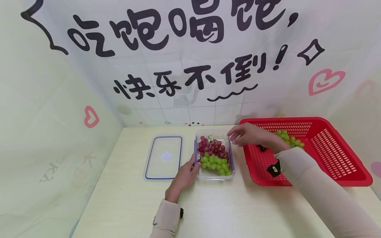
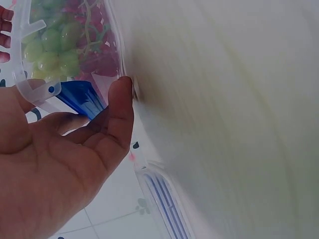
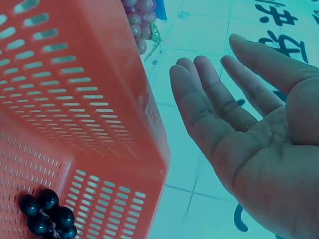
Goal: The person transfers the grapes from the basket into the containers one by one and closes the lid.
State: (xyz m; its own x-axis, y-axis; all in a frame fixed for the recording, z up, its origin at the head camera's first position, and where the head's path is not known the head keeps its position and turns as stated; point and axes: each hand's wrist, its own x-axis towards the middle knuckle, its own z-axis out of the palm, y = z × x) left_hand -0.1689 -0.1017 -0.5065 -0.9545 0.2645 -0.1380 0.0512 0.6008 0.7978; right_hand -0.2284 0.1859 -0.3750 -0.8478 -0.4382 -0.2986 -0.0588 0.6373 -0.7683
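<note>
My left hand [image 1: 184, 178] holds the left wall of a clear plastic food container [image 1: 212, 177]. In the left wrist view its fingers [image 2: 119, 107] curl at the container's blue latch [image 2: 82, 97]. Inside lie a bunch of purple-red grapes [image 1: 204, 144] and, nearer me, a bunch of green grapes [image 1: 216, 163]. With fingers loosely bent and nothing in its grasp, my right hand [image 1: 250, 133] hovers between the container's right rim and the red basket [image 1: 253, 177].
The container's lid [image 1: 162, 172], edged in blue, lies flat to the left. The perforated basket on the right holds another bunch of green grapes [image 1: 293, 142] and some black grapes [image 3: 47, 214]. A printed wall covering [image 1: 190, 109] rises behind the table.
</note>
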